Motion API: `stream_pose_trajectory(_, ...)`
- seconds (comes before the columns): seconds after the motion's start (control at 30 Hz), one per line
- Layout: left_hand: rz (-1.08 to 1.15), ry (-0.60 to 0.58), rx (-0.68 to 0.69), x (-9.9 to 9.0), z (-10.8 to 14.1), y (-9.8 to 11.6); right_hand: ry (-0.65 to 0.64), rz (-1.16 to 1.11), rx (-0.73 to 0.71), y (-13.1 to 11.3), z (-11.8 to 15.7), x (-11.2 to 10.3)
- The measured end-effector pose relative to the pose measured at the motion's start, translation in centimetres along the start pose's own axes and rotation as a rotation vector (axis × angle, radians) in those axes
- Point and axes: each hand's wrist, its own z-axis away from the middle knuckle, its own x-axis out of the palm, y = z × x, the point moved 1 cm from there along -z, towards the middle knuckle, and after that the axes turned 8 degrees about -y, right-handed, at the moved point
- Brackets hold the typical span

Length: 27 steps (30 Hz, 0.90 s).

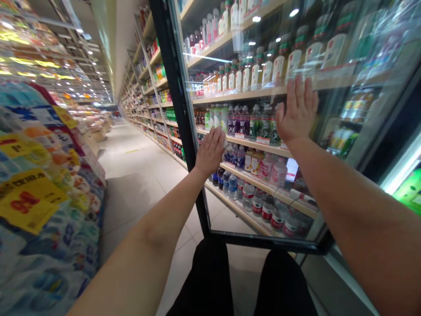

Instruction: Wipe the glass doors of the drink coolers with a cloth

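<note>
A glass cooler door (250, 241) with a black frame stands swung open in front of me. My left hand (210, 151) is against the pane near the frame's left side, its fingers close together over a small crumpled white cloth (225, 144). Only an edge of that cloth shows; it may be a tissue. Higher up and to the right, my right hand (298, 107) lies flat on the glass with its fingers stretched upward, holding nothing. Shelves of bottled drinks (243, 120) show through the pane.
Stacked packs of drinks with a yellow price sign (31, 199) stand on the left. A tiled aisle floor (131, 171) runs away beside long shelves (158, 87). The lit cooler interior (406, 186) shows at the right edge. My knees are below the door.
</note>
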Motion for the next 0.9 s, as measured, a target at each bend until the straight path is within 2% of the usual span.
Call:
stream_pose_trajectory(0.17,-0.031,0.032,-0.005,0.9,2.2,1.3,0.041,0.071,-0.020,-0.2,0.0,-0.1)
stream_pose_trajectory(0.33,-0.027,0.043,-0.227,0.2,-0.2,0.1,0.072,0.093,-0.038,0.0,-0.2,0.1)
stream_pose_trajectory(0.4,-0.019,0.040,-0.268,0.2,-0.2,0.3,0.084,0.082,-0.042,0.2,-0.3,0.3)
stream_pose_trajectory(0.57,0.014,-0.025,-0.105,0.8,1.7,1.1,0.071,0.078,-0.035,0.2,-0.4,0.3)
stream_pose_trajectory(0.63,0.031,-0.040,-0.074,0.3,0.3,0.4,0.046,0.089,-0.032,0.0,-0.3,0.1)
stream_pose_trajectory(0.77,0.052,0.004,-0.113,-0.8,-4.6,-0.6,0.022,0.069,-0.018,0.0,-0.4,-0.2)
stream_pose_trajectory(0.83,0.055,0.024,-0.111,-0.5,-5.5,0.4,0.027,0.058,-0.022,0.1,-0.4,-0.1)
stream_pose_trajectory(0.9,0.058,0.013,-0.020,0.3,-5.0,2.2,0.049,0.046,-0.028,0.3,-0.5,0.1)
